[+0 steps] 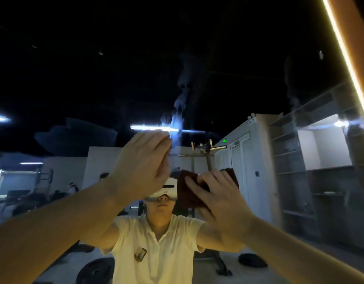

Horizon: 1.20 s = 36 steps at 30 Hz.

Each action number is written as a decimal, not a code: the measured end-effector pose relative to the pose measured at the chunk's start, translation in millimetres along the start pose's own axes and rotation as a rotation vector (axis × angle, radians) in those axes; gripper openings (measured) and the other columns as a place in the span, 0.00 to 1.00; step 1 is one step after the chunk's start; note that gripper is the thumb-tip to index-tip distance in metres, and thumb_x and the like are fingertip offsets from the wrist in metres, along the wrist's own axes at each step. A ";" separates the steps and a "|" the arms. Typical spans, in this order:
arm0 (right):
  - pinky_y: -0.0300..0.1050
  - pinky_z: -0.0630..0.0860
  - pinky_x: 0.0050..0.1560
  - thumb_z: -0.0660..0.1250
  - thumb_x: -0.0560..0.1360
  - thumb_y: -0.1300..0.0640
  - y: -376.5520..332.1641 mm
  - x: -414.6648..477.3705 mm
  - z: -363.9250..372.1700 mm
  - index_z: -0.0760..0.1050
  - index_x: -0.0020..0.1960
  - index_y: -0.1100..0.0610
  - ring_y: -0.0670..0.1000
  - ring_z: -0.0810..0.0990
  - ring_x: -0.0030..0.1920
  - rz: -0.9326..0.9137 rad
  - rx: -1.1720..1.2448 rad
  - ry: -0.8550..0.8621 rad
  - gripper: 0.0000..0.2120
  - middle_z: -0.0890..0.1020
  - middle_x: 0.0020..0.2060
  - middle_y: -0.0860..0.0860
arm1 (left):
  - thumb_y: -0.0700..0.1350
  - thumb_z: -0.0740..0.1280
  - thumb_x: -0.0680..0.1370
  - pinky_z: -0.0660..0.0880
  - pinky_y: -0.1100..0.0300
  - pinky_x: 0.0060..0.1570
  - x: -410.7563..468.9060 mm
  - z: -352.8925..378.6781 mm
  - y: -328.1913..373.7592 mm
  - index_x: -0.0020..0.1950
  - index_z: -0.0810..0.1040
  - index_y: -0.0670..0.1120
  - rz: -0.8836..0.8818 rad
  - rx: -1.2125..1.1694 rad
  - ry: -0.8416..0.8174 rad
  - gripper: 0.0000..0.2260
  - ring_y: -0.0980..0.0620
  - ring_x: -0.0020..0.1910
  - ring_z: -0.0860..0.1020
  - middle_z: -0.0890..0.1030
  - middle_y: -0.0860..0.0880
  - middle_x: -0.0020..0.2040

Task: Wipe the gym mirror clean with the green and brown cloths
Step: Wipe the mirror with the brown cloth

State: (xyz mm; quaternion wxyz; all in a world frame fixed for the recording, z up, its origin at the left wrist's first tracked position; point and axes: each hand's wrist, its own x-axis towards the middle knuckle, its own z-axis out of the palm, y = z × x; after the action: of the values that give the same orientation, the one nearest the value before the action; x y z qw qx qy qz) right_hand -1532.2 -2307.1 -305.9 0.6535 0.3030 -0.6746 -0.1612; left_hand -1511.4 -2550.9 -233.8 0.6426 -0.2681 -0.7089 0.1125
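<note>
Smears (181,99) high on the big gym wall mirror (197,58) look like the next target imo, since mid-wipe the right hand (216,199) presses a folded dark-brown cloth (189,193) to the glass with fingers spread, left hand (144,162) flat and empty, green cloth out of sight.

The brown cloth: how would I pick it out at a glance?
The gym mirror fills the view; near its middle the right hand presses the glass. Under it lies the brown cloth, a dark reddish folded pad; the left hand beside it shows none.
</note>
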 end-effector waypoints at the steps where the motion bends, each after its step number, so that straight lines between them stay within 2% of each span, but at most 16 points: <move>1: 0.58 0.80 0.56 0.82 0.64 0.49 9.5 4.0 -3.0 0.68 0.73 0.53 0.56 0.72 0.57 -0.041 -0.041 -0.035 0.42 0.72 0.58 0.55 | 0.52 0.58 0.79 0.67 0.47 0.71 -5.5 5.2 0.8 0.68 0.78 0.39 0.009 0.023 -0.019 0.24 0.42 0.68 0.76 0.78 0.39 0.68; 3: 0.60 0.76 0.60 0.82 0.65 0.51 46.0 44.7 -10.8 0.68 0.76 0.53 0.60 0.74 0.60 0.020 -0.148 -0.063 0.43 0.74 0.60 0.59 | 0.54 0.58 0.80 0.64 0.47 0.72 -11.4 14.5 1.2 0.72 0.75 0.38 0.017 0.067 -0.043 0.27 0.40 0.73 0.73 0.74 0.38 0.73; 5: 0.59 0.69 0.65 0.74 0.73 0.55 93.6 109.9 -23.6 0.65 0.79 0.49 0.62 0.71 0.65 0.246 -0.259 -0.052 0.37 0.71 0.66 0.60 | 0.55 0.57 0.80 0.65 0.46 0.73 -13.1 21.4 1.1 0.74 0.74 0.38 -0.001 0.050 -0.036 0.28 0.40 0.75 0.71 0.72 0.38 0.76; 7: 0.58 0.65 0.69 0.68 0.76 0.58 124.3 165.0 -28.5 0.63 0.79 0.46 0.61 0.67 0.69 0.467 -0.312 -0.057 0.34 0.67 0.69 0.58 | 0.55 0.57 0.80 0.66 0.44 0.74 -14.4 27.9 1.8 0.76 0.72 0.39 -0.024 0.004 -0.029 0.29 0.41 0.77 0.68 0.69 0.38 0.77; 11: 0.58 0.66 0.68 0.70 0.73 0.54 92.3 191.4 -9.0 0.63 0.78 0.49 0.61 0.67 0.68 0.664 -0.321 0.076 0.35 0.67 0.68 0.59 | 0.54 0.58 0.80 0.65 0.43 0.75 -16.4 34.4 2.8 0.77 0.70 0.39 -0.023 -0.015 0.005 0.30 0.41 0.78 0.67 0.68 0.38 0.78; 14: 0.59 0.65 0.70 0.70 0.73 0.54 34.4 134.6 9.3 0.64 0.79 0.52 0.62 0.66 0.69 0.550 -0.097 0.118 0.36 0.67 0.69 0.59 | 0.53 0.59 0.78 0.62 0.45 0.76 -15.8 32.3 2.8 0.77 0.71 0.39 -0.009 0.010 0.030 0.30 0.41 0.78 0.67 0.70 0.38 0.77; 17: 0.60 0.65 0.71 0.64 0.73 0.45 -24.4 31.9 15.5 0.66 0.78 0.54 0.59 0.67 0.69 0.436 0.124 0.081 0.34 0.67 0.68 0.57 | 0.53 0.58 0.78 0.61 0.46 0.77 -17.0 29.8 5.6 0.77 0.69 0.39 -0.025 -0.055 0.023 0.31 0.42 0.79 0.65 0.69 0.39 0.78; 20: 0.57 0.52 0.79 0.59 0.79 0.39 -62.7 -56.3 12.4 0.63 0.80 0.55 0.57 0.68 0.72 0.234 0.123 -0.095 0.34 0.68 0.71 0.55 | 0.53 0.58 0.77 0.54 0.49 0.77 -18.3 25.3 13.4 0.78 0.68 0.39 -0.077 -0.046 0.006 0.32 0.43 0.79 0.63 0.67 0.39 0.79; 21: 0.57 0.51 0.79 0.60 0.79 0.39 -59.4 -64.0 8.9 0.64 0.80 0.54 0.57 0.69 0.71 0.132 0.073 -0.103 0.33 0.69 0.70 0.55 | 0.52 0.58 0.77 0.52 0.49 0.77 -18.4 24.2 16.2 0.78 0.68 0.39 -0.089 -0.055 0.003 0.32 0.43 0.79 0.63 0.67 0.39 0.79; 23: 0.61 0.62 0.74 0.74 0.72 0.43 -28.0 -46.1 7.2 0.68 0.77 0.53 0.57 0.71 0.67 -0.012 -0.063 -0.132 0.37 0.72 0.66 0.55 | 0.50 0.61 0.77 0.52 0.48 0.78 -18.4 22.0 20.7 0.79 0.66 0.38 -0.097 -0.082 -0.003 0.32 0.42 0.80 0.61 0.65 0.38 0.80; 25: 0.65 0.72 0.65 0.83 0.63 0.48 19.8 5.2 -0.5 0.69 0.74 0.53 0.59 0.70 0.63 0.114 -0.188 -0.050 0.44 0.75 0.62 0.58 | 0.49 0.63 0.77 0.52 0.47 0.79 -19.4 20.8 22.1 0.79 0.65 0.37 -0.112 -0.094 -0.019 0.33 0.42 0.81 0.59 0.63 0.38 0.80; 26: 0.65 0.74 0.63 0.83 0.64 0.51 49.8 34.1 -6.0 0.69 0.74 0.54 0.59 0.69 0.62 0.243 -0.230 0.037 0.42 0.75 0.62 0.60 | 0.50 0.64 0.77 0.52 0.48 0.79 -19.6 20.6 22.5 0.80 0.64 0.37 -0.121 -0.091 -0.024 0.33 0.42 0.82 0.58 0.63 0.38 0.81; 29: 0.60 0.71 0.65 0.70 0.77 0.54 106.5 96.1 -18.9 0.65 0.77 0.53 0.61 0.69 0.65 0.627 -0.255 0.093 0.30 0.71 0.67 0.61 | 0.51 0.63 0.77 0.52 0.48 0.80 -20.4 21.8 26.8 0.80 0.62 0.38 -0.137 -0.073 -0.039 0.34 0.43 0.82 0.56 0.61 0.39 0.82; 31: 0.59 0.68 0.67 0.69 0.77 0.56 91.3 102.7 -11.7 0.66 0.76 0.53 0.62 0.70 0.67 0.769 -0.164 0.119 0.28 0.70 0.69 0.60 | 0.51 0.62 0.77 0.49 0.48 0.80 -20.3 23.9 32.2 0.81 0.60 0.37 -0.162 -0.059 -0.037 0.35 0.43 0.82 0.55 0.59 0.39 0.82; 33: 0.60 0.70 0.67 0.73 0.73 0.57 45.2 74.1 1.3 0.70 0.70 0.54 0.61 0.72 0.66 0.743 -0.035 0.123 0.27 0.71 0.67 0.60 | 0.53 0.62 0.78 0.48 0.48 0.79 -21.4 25.9 40.9 0.82 0.58 0.37 -0.202 -0.028 -0.035 0.36 0.42 0.82 0.55 0.58 0.38 0.82; 36: 0.59 0.79 0.58 0.80 0.63 0.52 -41.7 -20.0 0.2 0.71 0.64 0.51 0.58 0.75 0.58 0.452 0.083 0.054 0.32 0.72 0.58 0.56 | 0.53 0.62 0.78 0.47 0.48 0.80 -31.6 31.0 66.6 0.82 0.57 0.36 -0.262 -0.008 -0.018 0.37 0.42 0.82 0.55 0.58 0.38 0.82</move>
State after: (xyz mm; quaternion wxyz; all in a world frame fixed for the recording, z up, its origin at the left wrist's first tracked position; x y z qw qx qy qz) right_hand -1524.9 -2326.6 -347.2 0.6777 0.1751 -0.7137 0.0252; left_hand -1524.9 -2506.4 -298.8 0.6443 -0.1746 -0.7441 0.0271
